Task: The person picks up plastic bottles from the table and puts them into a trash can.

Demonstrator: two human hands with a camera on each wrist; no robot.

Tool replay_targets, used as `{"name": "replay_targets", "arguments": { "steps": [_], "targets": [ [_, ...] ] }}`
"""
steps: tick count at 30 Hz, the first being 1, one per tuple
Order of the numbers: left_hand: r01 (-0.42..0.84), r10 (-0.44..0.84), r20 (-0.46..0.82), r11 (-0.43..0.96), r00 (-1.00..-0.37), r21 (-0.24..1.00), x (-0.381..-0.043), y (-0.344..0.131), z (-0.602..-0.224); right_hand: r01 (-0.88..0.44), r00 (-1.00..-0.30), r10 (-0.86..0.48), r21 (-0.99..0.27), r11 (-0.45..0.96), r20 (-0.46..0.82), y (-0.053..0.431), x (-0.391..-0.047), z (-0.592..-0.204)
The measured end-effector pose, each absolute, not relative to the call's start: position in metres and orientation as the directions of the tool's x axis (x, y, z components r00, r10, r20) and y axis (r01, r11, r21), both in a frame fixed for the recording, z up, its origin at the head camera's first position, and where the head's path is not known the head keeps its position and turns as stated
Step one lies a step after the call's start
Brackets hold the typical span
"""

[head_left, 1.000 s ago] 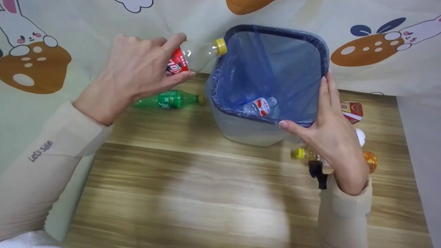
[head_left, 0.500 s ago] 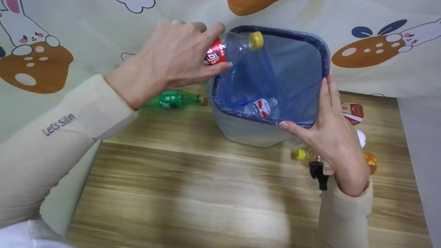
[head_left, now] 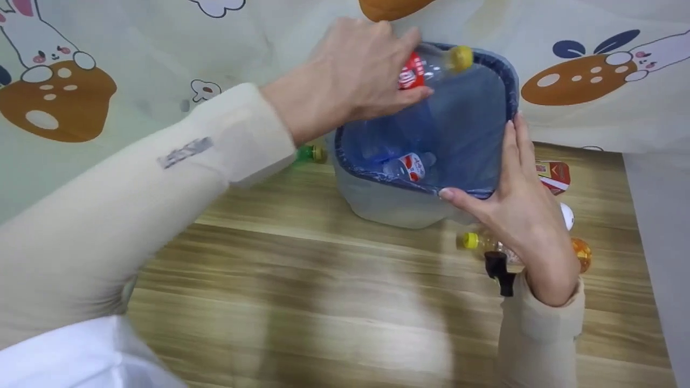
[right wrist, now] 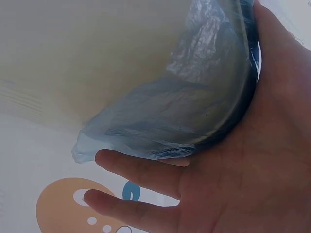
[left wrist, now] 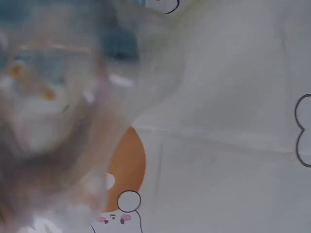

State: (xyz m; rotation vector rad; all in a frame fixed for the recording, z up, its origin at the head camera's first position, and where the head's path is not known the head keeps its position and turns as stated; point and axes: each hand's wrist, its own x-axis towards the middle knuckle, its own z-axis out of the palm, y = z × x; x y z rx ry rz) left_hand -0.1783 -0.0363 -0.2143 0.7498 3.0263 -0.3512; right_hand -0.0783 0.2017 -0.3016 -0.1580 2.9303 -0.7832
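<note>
My left hand (head_left: 356, 75) grips a clear plastic bottle (head_left: 434, 64) with a red label and yellow cap, tilted nearly flat above the mouth of a square trash bin (head_left: 393, 207). In the left wrist view a blurred see-through shape (left wrist: 53, 111) fills the left side. A blue bag (head_left: 469, 129) lines the bin, and a smaller bottle (head_left: 407, 166) with a white and red label lies inside. My right hand (head_left: 523, 210) rests against the bin's front right corner, thumb at the front rim. Its straight fingers (right wrist: 141, 172) lie along the outside of the liner.
Behind the left sleeve a green bottle (head_left: 311, 153) shows only its neck end. Right of the bin lie a red box (head_left: 555, 175), a white rounded thing (head_left: 566, 215), a yellow-capped bottle (head_left: 470, 241) and an orange item (head_left: 582, 254). A printed curtain (head_left: 302, 32) hangs behind the bin.
The left hand has carried the red-labelled bottle rightward and slightly up, from beside the bin to above its mouth. Its sleeve now covers most of the green bottle. The right hand stays put.
</note>
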Motion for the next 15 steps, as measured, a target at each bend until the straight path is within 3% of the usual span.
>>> {"name": "replay_targets", "arguments": {
  "steps": [6, 15],
  "targets": [
    [0.503, 0.508, -0.037, 0.837, -0.861, -0.217, -0.191, -0.002, -0.214, -0.057, -0.99, -0.114, -0.497, 0.866, -0.085, 0.201, -0.078, -0.301],
    [0.515, 0.507, -0.089, 0.837, -0.857, -0.185, -0.194, 0.005, -0.22, -0.052, -0.99, -0.109, -0.483, 0.874, -0.092, 0.195, -0.078, -0.302]
  ]
}}
